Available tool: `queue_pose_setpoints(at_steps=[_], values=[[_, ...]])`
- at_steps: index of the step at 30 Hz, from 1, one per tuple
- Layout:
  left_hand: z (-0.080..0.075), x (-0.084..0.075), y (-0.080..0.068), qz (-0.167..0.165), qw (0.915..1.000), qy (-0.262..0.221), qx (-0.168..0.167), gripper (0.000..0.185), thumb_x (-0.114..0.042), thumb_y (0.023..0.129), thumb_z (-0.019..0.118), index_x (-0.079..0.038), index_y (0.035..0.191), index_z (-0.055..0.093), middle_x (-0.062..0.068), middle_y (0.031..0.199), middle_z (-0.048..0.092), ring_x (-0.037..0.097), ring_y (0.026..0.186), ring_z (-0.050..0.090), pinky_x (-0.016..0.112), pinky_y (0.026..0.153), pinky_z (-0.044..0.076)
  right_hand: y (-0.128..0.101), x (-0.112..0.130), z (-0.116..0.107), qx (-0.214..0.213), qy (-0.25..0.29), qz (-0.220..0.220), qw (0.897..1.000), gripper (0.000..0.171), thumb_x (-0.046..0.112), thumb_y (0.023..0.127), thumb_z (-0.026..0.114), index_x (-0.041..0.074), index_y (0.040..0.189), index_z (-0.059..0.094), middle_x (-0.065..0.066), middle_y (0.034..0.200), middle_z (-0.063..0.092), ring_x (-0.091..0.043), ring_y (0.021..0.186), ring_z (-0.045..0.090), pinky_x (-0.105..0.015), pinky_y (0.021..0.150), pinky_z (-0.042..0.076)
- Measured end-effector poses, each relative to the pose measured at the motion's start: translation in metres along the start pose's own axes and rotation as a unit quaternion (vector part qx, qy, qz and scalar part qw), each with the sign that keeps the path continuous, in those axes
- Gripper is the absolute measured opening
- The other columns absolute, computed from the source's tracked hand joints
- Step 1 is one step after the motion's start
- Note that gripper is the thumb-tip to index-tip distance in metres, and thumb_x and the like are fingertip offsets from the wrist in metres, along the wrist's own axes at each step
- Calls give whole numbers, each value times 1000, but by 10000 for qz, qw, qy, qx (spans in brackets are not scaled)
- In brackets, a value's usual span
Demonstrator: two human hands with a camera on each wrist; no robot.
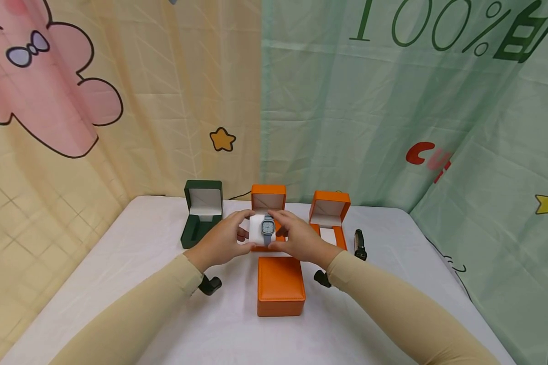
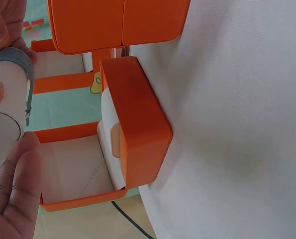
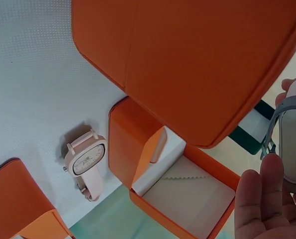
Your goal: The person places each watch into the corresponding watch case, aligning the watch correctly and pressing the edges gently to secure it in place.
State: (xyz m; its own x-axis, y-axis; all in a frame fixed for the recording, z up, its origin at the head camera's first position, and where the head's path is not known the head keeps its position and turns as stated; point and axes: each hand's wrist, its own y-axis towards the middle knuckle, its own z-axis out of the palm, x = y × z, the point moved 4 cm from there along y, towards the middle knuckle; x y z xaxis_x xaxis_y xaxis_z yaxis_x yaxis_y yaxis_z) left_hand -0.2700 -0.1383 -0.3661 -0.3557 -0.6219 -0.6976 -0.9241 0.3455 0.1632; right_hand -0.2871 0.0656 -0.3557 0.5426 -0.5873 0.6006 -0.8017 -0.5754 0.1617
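Both hands hold a white watch cushion at the open middle orange box. Strapped round the cushion is a watch with a grey-blue band and a squarish face. My left hand grips the cushion's left end between thumb and fingers. On the other end, my right hand has its thumb and fingers at the watch and cushion. The left wrist view shows the band looped over the cushion, and its buckle hanging at the side. Fingers of the right hand lie beside the buckle in the right wrist view.
An open green box stands left and another open orange box right. A closed orange box sits in front. A black watch lies at the far right. In the right wrist view, a pink watch lies between orange boxes.
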Motion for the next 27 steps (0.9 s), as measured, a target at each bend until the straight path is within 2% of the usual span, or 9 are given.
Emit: queue_pose_setpoints(at_steps=[8,17,27], values=[[2,-1,0,27,10000,-27,17,81,-15,89,85,-11,157,41,10,146,55,17,102,73,35,92,63,0,2,0,-36,-23,27,10000,85,18,90,85,9,162,40,-7,157,49,-21,108,69,-42,97,61],[3,-4,0,33,10000,34,15,80,-15,89,86,-11,156,42,10,147,55,18,103,73,36,93,63,0,3,1,-3,23,17,10000,87,18,90,85,8,163,38,-8,158,48,-23,109,69,-42,98,60],[3,-6,0,78,9999,49,46,79,-16,89,85,-12,156,43,10,147,55,17,104,73,34,92,64,0,1,1,38,205,-63,9998,88,16,90,85,9,163,37,-12,158,47,-28,109,69,-49,99,60]])
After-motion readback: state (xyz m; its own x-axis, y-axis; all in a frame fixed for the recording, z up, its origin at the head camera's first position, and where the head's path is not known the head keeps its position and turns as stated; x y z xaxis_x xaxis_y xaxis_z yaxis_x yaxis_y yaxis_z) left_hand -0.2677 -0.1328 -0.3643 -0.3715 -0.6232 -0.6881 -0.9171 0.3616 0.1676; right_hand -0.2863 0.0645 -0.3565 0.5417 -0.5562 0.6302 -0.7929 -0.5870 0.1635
